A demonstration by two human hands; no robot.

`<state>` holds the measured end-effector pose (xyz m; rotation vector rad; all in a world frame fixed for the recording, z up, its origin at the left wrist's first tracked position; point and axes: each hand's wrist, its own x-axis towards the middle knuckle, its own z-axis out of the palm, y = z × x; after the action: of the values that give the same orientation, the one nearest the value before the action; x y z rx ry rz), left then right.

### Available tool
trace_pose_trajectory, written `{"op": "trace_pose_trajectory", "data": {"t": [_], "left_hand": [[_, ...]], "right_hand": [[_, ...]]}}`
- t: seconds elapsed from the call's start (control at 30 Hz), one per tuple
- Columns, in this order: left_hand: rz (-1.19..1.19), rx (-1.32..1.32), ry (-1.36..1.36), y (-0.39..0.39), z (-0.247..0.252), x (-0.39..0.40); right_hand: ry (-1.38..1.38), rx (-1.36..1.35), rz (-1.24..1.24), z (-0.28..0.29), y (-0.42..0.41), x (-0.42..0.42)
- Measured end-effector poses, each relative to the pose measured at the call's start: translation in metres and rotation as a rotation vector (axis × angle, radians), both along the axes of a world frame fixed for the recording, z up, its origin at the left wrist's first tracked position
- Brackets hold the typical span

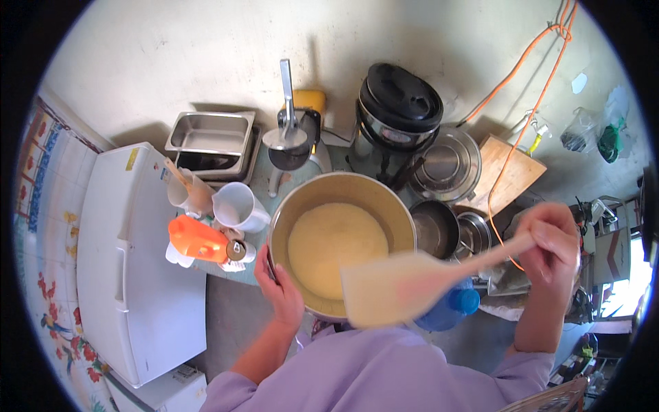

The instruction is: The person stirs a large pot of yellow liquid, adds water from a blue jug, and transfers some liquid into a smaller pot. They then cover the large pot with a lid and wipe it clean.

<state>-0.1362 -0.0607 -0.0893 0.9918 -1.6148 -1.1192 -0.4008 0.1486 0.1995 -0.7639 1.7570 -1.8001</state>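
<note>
A large round metal pot (342, 180) stands before me, with a pale yellow liquid (334, 242) in it. My left hand (280, 291) grips the pot's left side, its thumb towards the rim. My right hand (551, 244) is closed around the handle of a large wide-bladed spatula (396, 288), which is blurred. The flat blade is raised over the pot's near right rim and hides part of it. Part of the blade looks yellowish, like the liquid. Whether it touches the rim, I cannot tell.
Left of the pot are a white plastic jug (239, 206), an orange bottle (198, 239) and an open can (236, 251). Behind stand steel pans (211, 134) and a black-lidded container (401, 103). Right are a dark pan (436, 229), a wooden board (509, 170) and a blue bottle (448, 309). An orange cord (502, 180) hangs down.
</note>
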Motion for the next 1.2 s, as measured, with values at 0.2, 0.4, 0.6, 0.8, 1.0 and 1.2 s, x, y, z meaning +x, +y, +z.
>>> {"op": "trace_pose_trajectory", "data": {"t": [0.2, 0.4, 0.6, 0.8, 1.0, 1.2], "left_hand": [[-0.025, -0.053, 0.036, 0.001, 0.003, -0.002], [-0.018, -0.063, 0.012, 0.0, 0.005, -0.001], [-0.012, -0.039, 0.025, 0.001, 0.007, -0.001], [0.018, 0.007, -0.014, 0.003, 0.008, 0.0], [-0.004, -0.04, 0.003, 0.002, 0.007, -0.001], [-0.031, -0.003, 0.019, 0.004, 0.006, 0.0]], "right_hand": [[-0.015, -0.125, 0.051, 0.025, 0.009, 0.002], [-0.028, -0.205, 0.237, 0.036, 0.01, -0.002], [-0.01, -0.226, 0.175, 0.035, 0.005, 0.001], [-0.012, -0.103, 0.018, 0.015, 0.002, 0.005], [0.035, 0.122, 0.038, -0.04, 0.002, 0.018], [-0.354, 0.045, -0.022, -0.107, 0.006, 0.037]]}}
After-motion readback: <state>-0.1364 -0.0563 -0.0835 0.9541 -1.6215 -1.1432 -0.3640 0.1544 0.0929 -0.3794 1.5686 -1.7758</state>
